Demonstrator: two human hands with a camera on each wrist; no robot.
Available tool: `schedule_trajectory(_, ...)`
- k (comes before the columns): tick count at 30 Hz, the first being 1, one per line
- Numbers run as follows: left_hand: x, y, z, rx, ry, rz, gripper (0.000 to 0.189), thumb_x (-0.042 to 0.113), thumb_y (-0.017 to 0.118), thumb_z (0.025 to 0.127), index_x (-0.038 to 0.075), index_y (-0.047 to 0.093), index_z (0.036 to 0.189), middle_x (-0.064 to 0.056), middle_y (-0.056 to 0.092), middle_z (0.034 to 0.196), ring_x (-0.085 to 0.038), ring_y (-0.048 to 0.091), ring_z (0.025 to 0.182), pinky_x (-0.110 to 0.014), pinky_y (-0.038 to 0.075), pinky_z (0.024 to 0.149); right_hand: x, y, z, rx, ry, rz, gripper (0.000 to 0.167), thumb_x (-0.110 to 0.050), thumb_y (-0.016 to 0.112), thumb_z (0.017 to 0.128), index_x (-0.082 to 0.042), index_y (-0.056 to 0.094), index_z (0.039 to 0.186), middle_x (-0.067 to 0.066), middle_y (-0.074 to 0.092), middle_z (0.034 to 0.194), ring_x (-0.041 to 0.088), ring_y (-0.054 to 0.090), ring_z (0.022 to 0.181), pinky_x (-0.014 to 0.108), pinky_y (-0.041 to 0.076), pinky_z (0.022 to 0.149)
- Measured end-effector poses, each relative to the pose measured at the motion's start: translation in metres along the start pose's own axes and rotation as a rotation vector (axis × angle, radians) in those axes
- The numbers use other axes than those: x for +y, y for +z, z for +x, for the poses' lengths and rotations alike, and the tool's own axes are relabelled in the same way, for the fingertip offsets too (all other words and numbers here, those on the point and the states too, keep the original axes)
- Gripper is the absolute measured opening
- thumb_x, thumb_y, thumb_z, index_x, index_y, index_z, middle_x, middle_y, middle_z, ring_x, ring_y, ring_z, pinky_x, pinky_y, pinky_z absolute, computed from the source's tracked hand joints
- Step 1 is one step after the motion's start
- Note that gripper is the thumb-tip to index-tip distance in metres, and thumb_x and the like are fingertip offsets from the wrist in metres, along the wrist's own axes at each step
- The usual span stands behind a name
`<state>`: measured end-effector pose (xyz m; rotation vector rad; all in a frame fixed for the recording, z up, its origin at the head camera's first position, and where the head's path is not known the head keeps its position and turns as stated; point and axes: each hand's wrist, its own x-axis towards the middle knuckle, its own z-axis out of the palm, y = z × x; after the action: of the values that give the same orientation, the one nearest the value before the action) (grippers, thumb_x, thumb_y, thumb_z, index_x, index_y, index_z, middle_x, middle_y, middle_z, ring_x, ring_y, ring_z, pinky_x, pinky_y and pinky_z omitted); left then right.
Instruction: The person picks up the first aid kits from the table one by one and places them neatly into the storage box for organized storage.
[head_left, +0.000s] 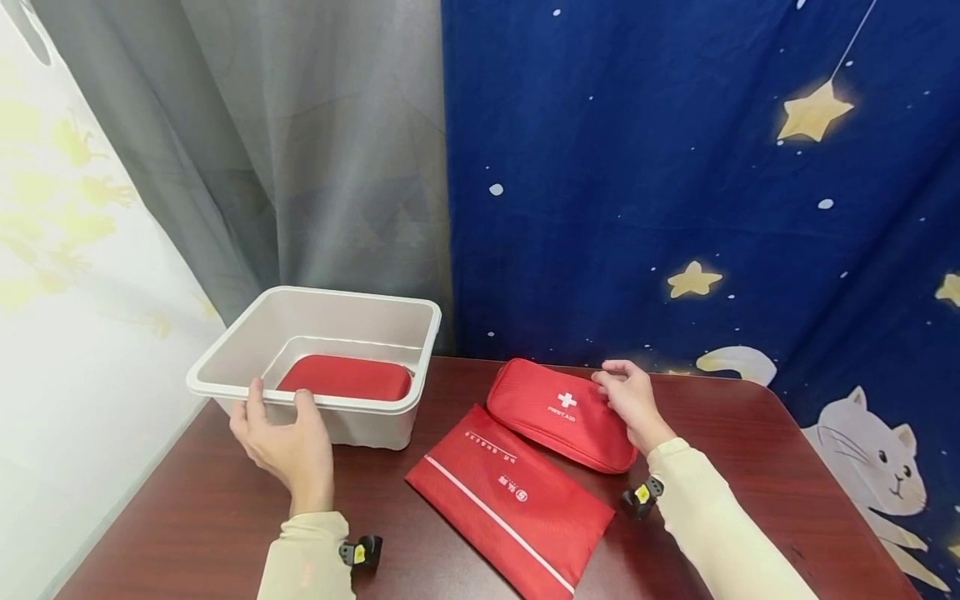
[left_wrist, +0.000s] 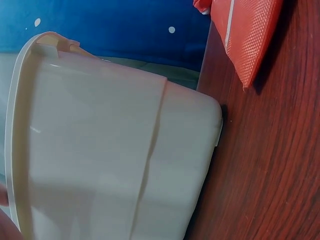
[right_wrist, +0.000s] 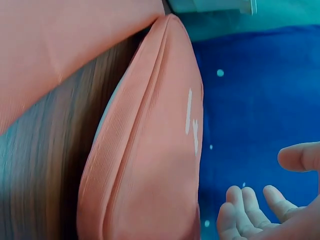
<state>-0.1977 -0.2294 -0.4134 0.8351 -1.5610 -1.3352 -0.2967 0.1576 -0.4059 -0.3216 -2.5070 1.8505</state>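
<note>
At the near rim of a white plastic bin [head_left: 371, 421], my left hand [head_left: 288, 446] has its fingers and thumb up, with fingertips on the rim. A red case [head_left: 348, 377] lies inside the bin. My right hand [head_left: 632, 402] is over the right end of a red first aid pouch [head_left: 551, 408] marked with a white cross. Its thumb and fingers are spread apart with nothing between them, as the right wrist view shows. A flat red fabric bag [head_left: 510, 508] with a white stripe lies in front of the pouch.
Everything stands on a dark red wooden table [head_left: 180, 517]. Behind its back edge hang a grey curtain [head_left: 352, 167] and a blue star-patterned curtain [head_left: 600, 208]. A pale wall [head_left: 75, 333] is at the left.
</note>
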Motion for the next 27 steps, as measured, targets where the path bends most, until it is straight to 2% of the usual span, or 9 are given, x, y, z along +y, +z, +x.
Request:
schedule_trajectory(5, 0.000, 0.000, 0.000, -0.005, 0.004, 0.007, 0.055, 0.024, 0.063, 0.090, 0.019, 0.055, 0.144, -0.002, 0.040, 0.149, -0.017, 0.034, 0.138, -0.038, 0.025, 0.114, 0.010, -0.012, 0.001, 0.024, 0.020, -0.015, 0.038, -0.012, 0.060, 0.093, 0.004, 0.050, 0.126, 0.012, 0.066, 0.101, 0.012, 0.061, 0.081, 0.026, 0.049, 0.073)
schedule_trajectory(12, 0.000, 0.000, 0.000, -0.013, 0.002, 0.006, 0.056, 0.025, 0.062, 0.091, 0.021, 0.053, 0.146, -0.002, 0.038, 0.150, -0.017, 0.033, 0.138, -0.039, 0.024, 0.115, 0.020, -0.027, 0.004, 0.030, 0.053, -0.008, 0.043, -0.013, 0.058, 0.095, 0.005, 0.046, 0.133, 0.013, 0.065, 0.103, 0.014, 0.059, 0.085, 0.023, 0.050, 0.071)
schedule_trajectory(17, 0.000, 0.000, -0.001, -0.009, 0.005, 0.005, 0.055, 0.024, 0.062, 0.091, 0.021, 0.053, 0.145, -0.002, 0.039, 0.150, -0.017, 0.033, 0.138, -0.038, 0.024, 0.115, 0.024, -0.036, 0.005, 0.035, 0.045, -0.033, 0.044, -0.014, 0.059, 0.096, 0.005, 0.046, 0.133, 0.007, 0.063, 0.099, 0.016, 0.058, 0.087, 0.023, 0.050, 0.071)
schedule_trajectory(22, 0.000, 0.000, -0.001, -0.006, 0.003, 0.006, 0.055, 0.024, 0.062, 0.090, 0.021, 0.054, 0.145, -0.003, 0.039, 0.150, -0.017, 0.034, 0.138, -0.037, 0.024, 0.114, 0.027, -0.045, 0.006, 0.029, 0.046, -0.059, 0.045, -0.015, 0.059, 0.096, 0.006, 0.045, 0.134, 0.010, 0.063, 0.103, 0.016, 0.058, 0.087, 0.023, 0.050, 0.073)
schedule_trajectory(27, -0.001, 0.000, -0.001, -0.009, 0.003, 0.001, 0.055, 0.025, 0.061, 0.091, 0.022, 0.054, 0.145, -0.003, 0.039, 0.150, -0.017, 0.034, 0.138, -0.038, 0.024, 0.114, 0.031, -0.052, 0.006, 0.019, 0.048, -0.099, 0.047, -0.018, 0.058, 0.096, 0.006, 0.044, 0.135, 0.013, 0.061, 0.109, 0.023, 0.056, 0.095, 0.028, 0.049, 0.079)
